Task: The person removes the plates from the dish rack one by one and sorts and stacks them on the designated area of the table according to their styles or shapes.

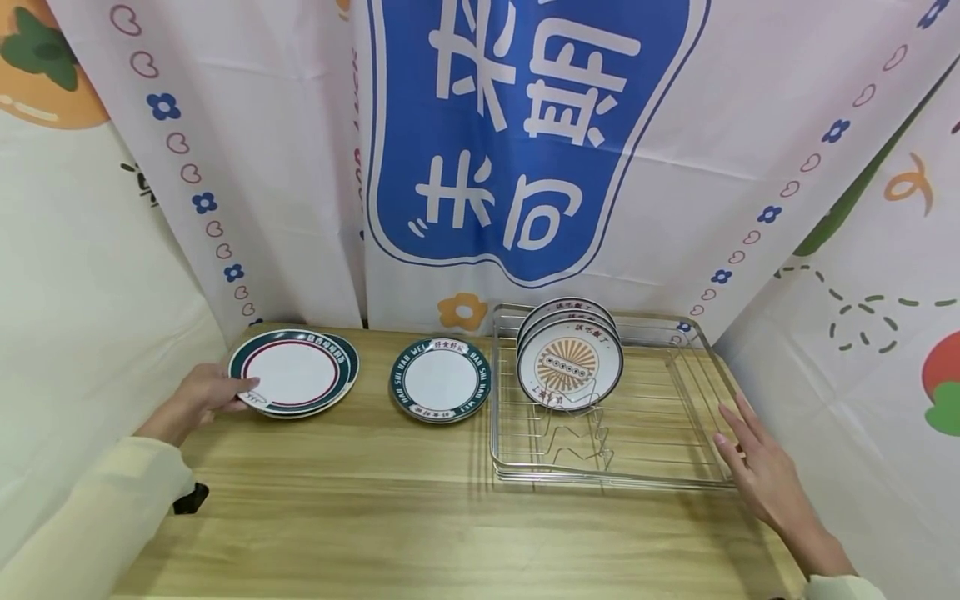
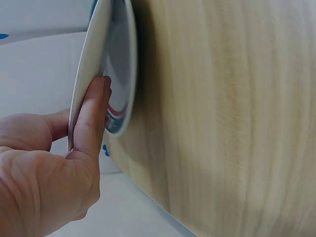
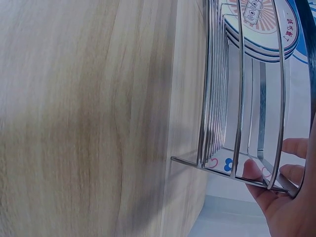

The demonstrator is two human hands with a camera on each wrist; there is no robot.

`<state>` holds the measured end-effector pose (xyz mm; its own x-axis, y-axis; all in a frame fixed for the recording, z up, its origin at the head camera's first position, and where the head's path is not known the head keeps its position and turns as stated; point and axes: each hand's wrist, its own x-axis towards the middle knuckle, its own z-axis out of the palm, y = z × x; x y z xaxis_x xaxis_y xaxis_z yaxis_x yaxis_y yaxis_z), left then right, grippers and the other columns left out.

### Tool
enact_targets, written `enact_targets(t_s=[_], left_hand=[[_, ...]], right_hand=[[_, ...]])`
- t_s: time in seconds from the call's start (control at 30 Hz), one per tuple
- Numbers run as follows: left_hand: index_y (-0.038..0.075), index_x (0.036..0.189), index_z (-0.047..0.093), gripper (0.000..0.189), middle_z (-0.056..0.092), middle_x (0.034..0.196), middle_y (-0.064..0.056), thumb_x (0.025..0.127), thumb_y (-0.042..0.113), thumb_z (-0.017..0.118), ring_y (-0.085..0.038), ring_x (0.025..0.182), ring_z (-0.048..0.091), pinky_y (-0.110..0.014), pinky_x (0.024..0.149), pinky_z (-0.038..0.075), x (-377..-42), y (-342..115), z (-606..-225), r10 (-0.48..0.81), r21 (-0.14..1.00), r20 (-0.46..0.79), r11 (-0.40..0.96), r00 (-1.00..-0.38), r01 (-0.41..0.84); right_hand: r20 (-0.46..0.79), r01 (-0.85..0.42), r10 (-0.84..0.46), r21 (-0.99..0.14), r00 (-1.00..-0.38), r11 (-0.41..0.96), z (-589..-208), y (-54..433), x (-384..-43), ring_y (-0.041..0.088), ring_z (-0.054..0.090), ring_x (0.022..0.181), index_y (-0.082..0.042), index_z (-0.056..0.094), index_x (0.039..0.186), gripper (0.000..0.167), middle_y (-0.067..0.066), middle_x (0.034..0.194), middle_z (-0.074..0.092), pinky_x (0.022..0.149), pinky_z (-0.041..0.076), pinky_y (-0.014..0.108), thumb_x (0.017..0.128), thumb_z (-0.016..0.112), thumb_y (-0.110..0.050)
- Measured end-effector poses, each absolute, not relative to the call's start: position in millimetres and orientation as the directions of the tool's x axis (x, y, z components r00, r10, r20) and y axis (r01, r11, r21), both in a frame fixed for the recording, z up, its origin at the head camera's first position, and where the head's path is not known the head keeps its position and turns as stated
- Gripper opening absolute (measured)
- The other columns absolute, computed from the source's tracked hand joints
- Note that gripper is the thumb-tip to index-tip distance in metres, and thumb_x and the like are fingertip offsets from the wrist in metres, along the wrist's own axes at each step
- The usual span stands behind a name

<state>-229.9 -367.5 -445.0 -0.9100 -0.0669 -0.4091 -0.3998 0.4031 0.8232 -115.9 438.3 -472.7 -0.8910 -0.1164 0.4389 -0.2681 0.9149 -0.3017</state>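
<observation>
My left hand [image 1: 202, 395] pinches the near-left edge of a green-rimmed plate [image 1: 294, 372], thumb on top and fingers underneath. In the left wrist view this plate is tilted up, apart from a second plate [image 2: 121, 64] lying below it. To its right stands a small stack of green-rimmed plates [image 1: 440, 381] with lettering. My right hand [image 1: 768, 475] is at the right end of a wire dish rack [image 1: 615, 481], its fingers extended over the side rim. Several white plates with a sunburst print [image 1: 570, 362] stand upright in the rack's left part.
All of this is on a wooden table [image 1: 360, 517]. A printed cloth [image 1: 300, 167] hangs close behind, with white sheets at both sides. A small black object [image 1: 191, 499] shows beside the left sleeve. Bent wire dividers [image 1: 577, 446] rise from the rack's floor.
</observation>
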Motion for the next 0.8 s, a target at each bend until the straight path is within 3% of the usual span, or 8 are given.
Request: enact_targets(t_s=[0.33, 0.43, 0.57, 0.8], left_hand=[[-0.021, 0.114, 0.055, 0.033, 0.068, 0.069, -0.003, 0.103, 0.009, 0.064, -0.013, 0.062, 0.071, -0.029, 0.061, 0.061, -229.9, -368.1, -460.3, -0.139, 0.746, -0.312, 0.577, -0.94, -0.333], [-0.015, 0.102, 0.058, 0.031, 0.068, 0.066, -0.006, 0.102, 0.015, 0.066, -0.016, 0.06, 0.07, -0.031, 0.059, 0.059, -230.3, -368.7, -463.2, -0.147, 0.669, -0.267, 0.683, -0.952, -0.293], [-0.003, 0.085, 0.058, 0.034, 0.067, 0.062, -0.007, 0.1, 0.026, 0.067, -0.019, 0.057, 0.066, -0.032, 0.058, 0.047, -230.0, -369.3, -464.3, -0.124, 0.536, -0.225, 0.812, -0.966, -0.23], [0.004, 0.075, 0.057, 0.042, 0.063, 0.059, -0.004, 0.101, 0.036, 0.066, -0.019, 0.057, 0.056, -0.033, 0.058, 0.04, -230.6, -367.6, -466.6, -0.121, 0.44, -0.23, 0.872, -0.966, -0.214]], right_hand=[[0.431, -0.257, -0.101, -0.322, -0.897, 0.911, -472.7, 437.3, -115.4, 0.021, 0.068, 0.084, 0.004, 0.053, 0.149, 0.048, 0.031, 0.162, 0.038, 0.069, 0.052, 0.055, 0.107, 0.058, -0.019], [0.426, -0.255, -0.099, -0.325, -0.899, 0.911, -473.4, 437.9, -115.7, 0.022, 0.068, 0.085, 0.003, 0.053, 0.15, 0.049, 0.03, 0.164, 0.038, 0.069, 0.053, 0.052, 0.108, 0.058, -0.02], [0.427, -0.254, -0.101, -0.32, -0.899, 0.912, -473.8, 438.1, -115.5, 0.026, 0.07, 0.086, 0.003, 0.053, 0.15, 0.049, 0.028, 0.165, 0.037, 0.068, 0.054, 0.047, 0.108, 0.059, -0.02], [0.426, -0.26, -0.104, -0.326, -0.899, 0.909, -474.6, 438.3, -115.3, 0.039, 0.07, 0.087, 0.004, 0.051, 0.151, 0.05, 0.03, 0.165, 0.036, 0.069, 0.054, 0.053, 0.108, 0.057, -0.02]])
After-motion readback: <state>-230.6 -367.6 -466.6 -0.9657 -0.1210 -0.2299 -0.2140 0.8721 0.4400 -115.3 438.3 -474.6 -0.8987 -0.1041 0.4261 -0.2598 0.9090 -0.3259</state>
